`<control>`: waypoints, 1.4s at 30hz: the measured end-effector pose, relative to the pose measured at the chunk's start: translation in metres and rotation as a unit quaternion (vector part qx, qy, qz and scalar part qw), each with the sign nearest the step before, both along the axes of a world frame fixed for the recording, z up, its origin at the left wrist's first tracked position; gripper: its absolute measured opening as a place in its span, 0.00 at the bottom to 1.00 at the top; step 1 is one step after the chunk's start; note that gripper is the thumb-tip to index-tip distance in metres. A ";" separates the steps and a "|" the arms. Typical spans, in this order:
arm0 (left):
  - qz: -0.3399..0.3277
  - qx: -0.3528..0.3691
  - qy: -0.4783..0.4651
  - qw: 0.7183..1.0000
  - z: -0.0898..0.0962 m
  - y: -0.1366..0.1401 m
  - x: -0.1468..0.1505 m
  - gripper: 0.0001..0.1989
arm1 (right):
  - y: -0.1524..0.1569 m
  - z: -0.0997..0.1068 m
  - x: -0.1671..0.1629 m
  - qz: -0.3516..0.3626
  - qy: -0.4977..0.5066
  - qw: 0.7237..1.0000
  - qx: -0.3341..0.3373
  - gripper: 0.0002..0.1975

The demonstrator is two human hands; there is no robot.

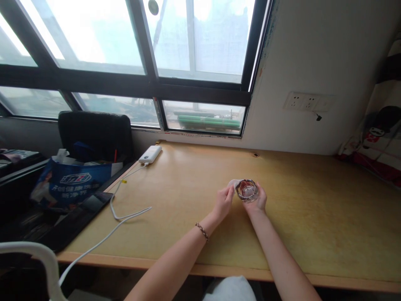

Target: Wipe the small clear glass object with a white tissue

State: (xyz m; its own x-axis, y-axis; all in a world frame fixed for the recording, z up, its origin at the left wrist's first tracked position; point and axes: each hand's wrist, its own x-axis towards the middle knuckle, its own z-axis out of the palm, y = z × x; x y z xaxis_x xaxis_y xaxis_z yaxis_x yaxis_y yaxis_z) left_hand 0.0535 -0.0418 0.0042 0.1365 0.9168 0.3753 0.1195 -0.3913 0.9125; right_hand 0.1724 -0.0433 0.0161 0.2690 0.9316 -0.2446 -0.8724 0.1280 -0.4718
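My right hand (259, 203) is wrapped round a clear glass cup (248, 191), whose round mouth faces up toward me. A white piece of tissue or thin cloth (234, 182) is pinched in my left hand (223, 201) and touches the left side of the cup's rim. Both hands are close together over the middle of the wooden table (300, 217). My right fingertips are partly hidden behind the glass. A braided bracelet (202, 232) circles my left wrist.
A white power bank (150, 154) lies at the table's left back corner. Its white cable (114, 205) trails over the left edge. Left of the table stands a black chair (95, 131) with a blue bag (75, 179). Wall sockets (310, 101) are at the back right.
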 end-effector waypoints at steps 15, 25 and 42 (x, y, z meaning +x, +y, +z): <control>-0.244 -0.359 -0.318 0.843 0.001 0.003 0.006 0.22 | 0.001 -0.002 0.000 0.124 -0.084 0.989 0.002 0.16; -0.073 -0.271 -0.293 0.914 -0.005 0.013 -0.002 0.20 | -0.003 0.001 0.004 -0.152 -0.522 0.839 0.012 0.14; -0.112 -0.253 -0.308 0.910 -0.011 0.023 -0.005 0.17 | 0.012 -0.010 0.020 -0.143 -0.786 0.595 0.084 0.08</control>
